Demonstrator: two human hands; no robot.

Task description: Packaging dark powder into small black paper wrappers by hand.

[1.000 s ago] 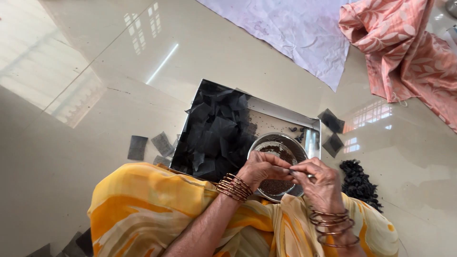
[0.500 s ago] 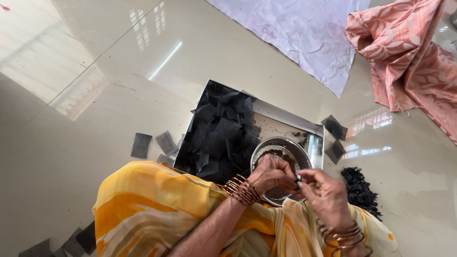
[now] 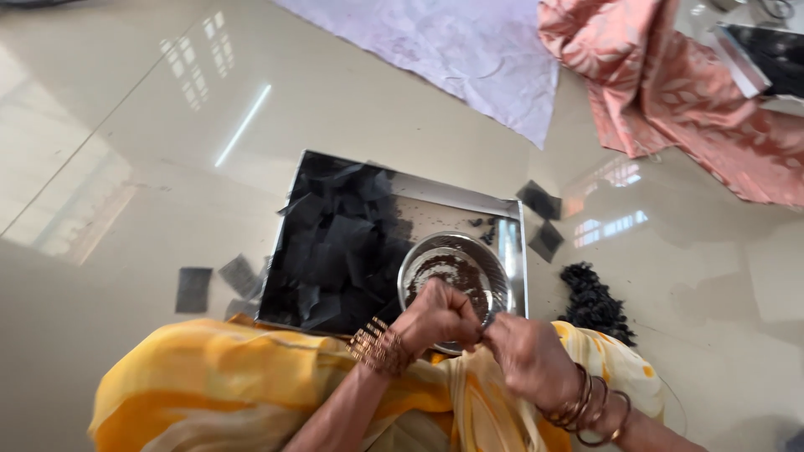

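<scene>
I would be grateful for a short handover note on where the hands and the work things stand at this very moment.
Left hand: curled shut, fingertips meeting the right hand over the near rim of the steel bowl. What is pinched is too small to tell.
Right hand: also closed, fingers pressed to the left hand's.
Things: the bowl, holding dark crumbs, stands in the metal tray, beside a heap of black squares. A few squares lie on the floor either side. A pile of dark finished pieces lies right of the tray.
Done: some pieces piled. Left: the heap in the tray is large.
</scene>
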